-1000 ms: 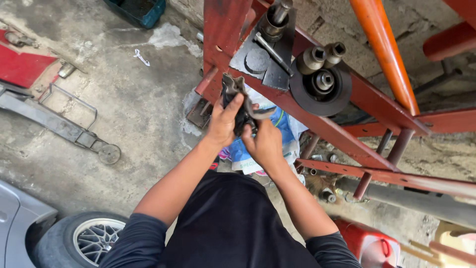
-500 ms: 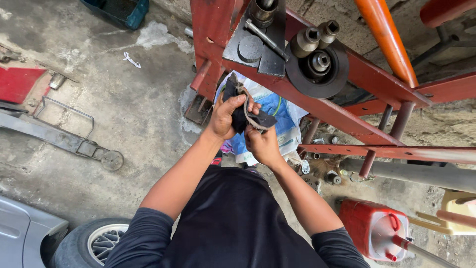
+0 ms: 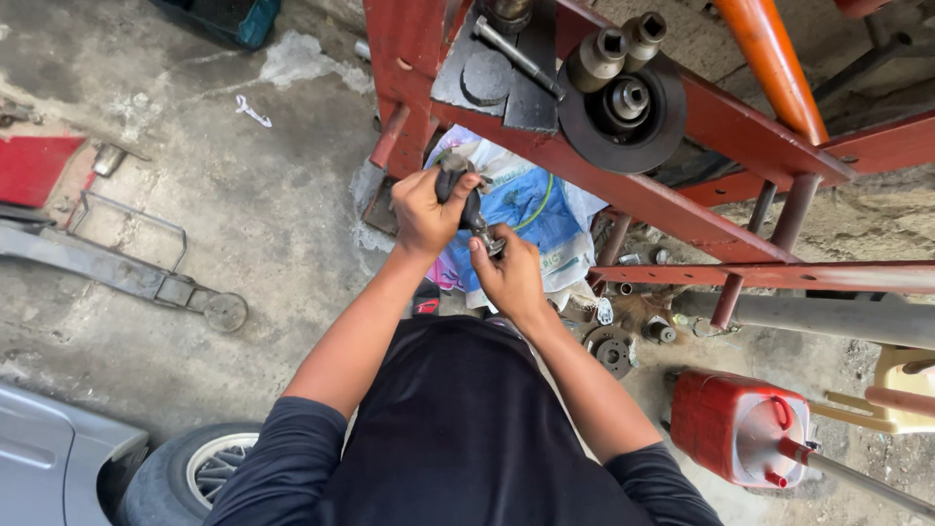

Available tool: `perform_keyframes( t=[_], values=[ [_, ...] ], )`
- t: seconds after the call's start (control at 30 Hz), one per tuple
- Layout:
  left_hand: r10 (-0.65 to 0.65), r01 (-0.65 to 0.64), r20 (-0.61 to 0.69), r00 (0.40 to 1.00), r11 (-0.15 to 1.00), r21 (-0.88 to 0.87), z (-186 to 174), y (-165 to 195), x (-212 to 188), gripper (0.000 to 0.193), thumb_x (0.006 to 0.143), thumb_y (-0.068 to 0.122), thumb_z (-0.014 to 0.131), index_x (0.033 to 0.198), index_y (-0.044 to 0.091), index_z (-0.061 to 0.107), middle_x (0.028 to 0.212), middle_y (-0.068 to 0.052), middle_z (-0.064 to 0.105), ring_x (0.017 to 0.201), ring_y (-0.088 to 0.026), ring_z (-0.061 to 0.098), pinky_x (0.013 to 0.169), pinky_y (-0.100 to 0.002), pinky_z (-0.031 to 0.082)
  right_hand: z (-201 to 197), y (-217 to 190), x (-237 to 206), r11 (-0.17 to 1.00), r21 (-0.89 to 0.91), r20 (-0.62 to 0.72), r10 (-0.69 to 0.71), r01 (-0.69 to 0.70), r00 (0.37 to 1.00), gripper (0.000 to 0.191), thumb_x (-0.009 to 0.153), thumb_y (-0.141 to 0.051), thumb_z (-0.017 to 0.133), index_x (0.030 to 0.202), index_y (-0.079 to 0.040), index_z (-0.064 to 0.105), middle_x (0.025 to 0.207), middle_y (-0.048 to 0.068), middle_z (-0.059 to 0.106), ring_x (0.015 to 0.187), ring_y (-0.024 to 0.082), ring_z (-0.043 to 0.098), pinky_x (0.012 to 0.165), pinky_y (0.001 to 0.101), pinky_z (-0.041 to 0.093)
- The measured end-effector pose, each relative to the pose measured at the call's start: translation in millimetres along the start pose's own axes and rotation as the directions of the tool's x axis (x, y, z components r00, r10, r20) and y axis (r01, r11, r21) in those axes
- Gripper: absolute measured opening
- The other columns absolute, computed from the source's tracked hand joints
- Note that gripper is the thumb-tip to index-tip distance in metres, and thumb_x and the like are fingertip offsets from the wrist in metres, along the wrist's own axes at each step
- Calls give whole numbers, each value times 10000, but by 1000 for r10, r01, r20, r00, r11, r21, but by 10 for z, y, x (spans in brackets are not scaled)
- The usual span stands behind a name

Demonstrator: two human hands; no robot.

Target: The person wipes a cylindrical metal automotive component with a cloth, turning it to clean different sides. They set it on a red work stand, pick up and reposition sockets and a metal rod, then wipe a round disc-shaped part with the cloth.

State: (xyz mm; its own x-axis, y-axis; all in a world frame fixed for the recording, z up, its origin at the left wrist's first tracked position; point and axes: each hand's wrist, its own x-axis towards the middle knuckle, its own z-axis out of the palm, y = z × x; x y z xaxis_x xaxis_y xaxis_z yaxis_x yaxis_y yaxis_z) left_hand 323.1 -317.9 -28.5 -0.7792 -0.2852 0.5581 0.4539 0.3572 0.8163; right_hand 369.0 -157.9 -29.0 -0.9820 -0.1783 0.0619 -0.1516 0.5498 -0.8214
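My left hand (image 3: 425, 208) grips a black rubber-and-metal car part (image 3: 464, 195), its fingers wrapped around the upper end. My right hand (image 3: 508, 275) pinches the lower metal end of the same part (image 3: 490, 240) with thumb and fingers. Both hands are held in front of my chest, just below the edge of a red steel press frame (image 3: 623, 185). Most of the part is hidden under my fingers.
On the press bed lie a dark metal disc (image 3: 617, 119), round sockets (image 3: 596, 56) and flat plates (image 3: 487, 78). A blue-and-white plastic bag (image 3: 531, 205) is below it. A red jug (image 3: 738, 429), a floor jack handle (image 3: 127, 273), a car wheel (image 3: 200, 468) and loose metal parts (image 3: 614, 349) are on the concrete floor.
Both hands have come down and away from the press frame with the part. My right hand has shifted to the part's lower end. The view has tilted slightly.
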Motion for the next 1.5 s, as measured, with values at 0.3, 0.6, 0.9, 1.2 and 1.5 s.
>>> perform_keyframes(
  t=[0.3, 0.6, 0.9, 1.2, 1.5],
  values=[
    [-513, 370, -120, 850, 744, -556, 158, -792, -72, 550, 983, 612, 729, 899, 72, 662, 752, -3, 647, 629, -193, 637, 632, -390, 537, 88, 245, -11, 841, 499, 74, 201, -210, 977, 405, 1033, -396, 583, 908, -12, 595, 587, -20, 470, 478, 72, 421, 449, 278, 346],
    [-467, 651, 695, 547, -285, -704, 27, -533, -247, 888, 864, 789, 486, 1420, 99, 547, 1365, -111, 637, 1192, -271, 672, 1064, -456, 547, -93, 660, -82, 429, 901, 80, -40, -55, 996, 493, 1013, -485, 673, 980, -16, 526, 663, -1, 376, 519, 94, 355, 481, 286, 321],
    [-318, 543, 441, 839, 475, -692, 302, 146, -329, 579, 1011, 506, 799, 1196, -1, 589, 964, -85, 631, 883, -230, 634, 921, -461, 557, -185, 253, -61, 956, 31, 83, -293, 292, 952, 471, 918, -190, 673, 1283, 56, 505, 1041, 209, 666, 932, 302, 677, 776, 361, 541],
    [-420, 437, 595, 685, -416, -797, -7, -124, 102, 409, 1000, 440, 747, 1076, 73, 583, 794, -20, 582, 646, -118, 557, 685, -311, 543, -840, 301, -34, 801, 592, 128, -207, 92, 970, 356, 1082, -215, 659, 1327, 26, 565, 1217, 162, 663, 1037, 216, 635, 945, 353, 551],
    [-47, 468, 875, 483, -830, -303, 340, -191, -329, 512, 1061, 568, 686, 1170, 76, 592, 999, -36, 622, 915, -138, 665, 862, -269, 607, -171, 363, 205, 780, 249, -216, -534, 574, 818, 741, 1006, -580, 569, 1534, -76, 440, 1469, 172, 414, 1364, 261, 448, 1098, 419, 456]
  ],
)
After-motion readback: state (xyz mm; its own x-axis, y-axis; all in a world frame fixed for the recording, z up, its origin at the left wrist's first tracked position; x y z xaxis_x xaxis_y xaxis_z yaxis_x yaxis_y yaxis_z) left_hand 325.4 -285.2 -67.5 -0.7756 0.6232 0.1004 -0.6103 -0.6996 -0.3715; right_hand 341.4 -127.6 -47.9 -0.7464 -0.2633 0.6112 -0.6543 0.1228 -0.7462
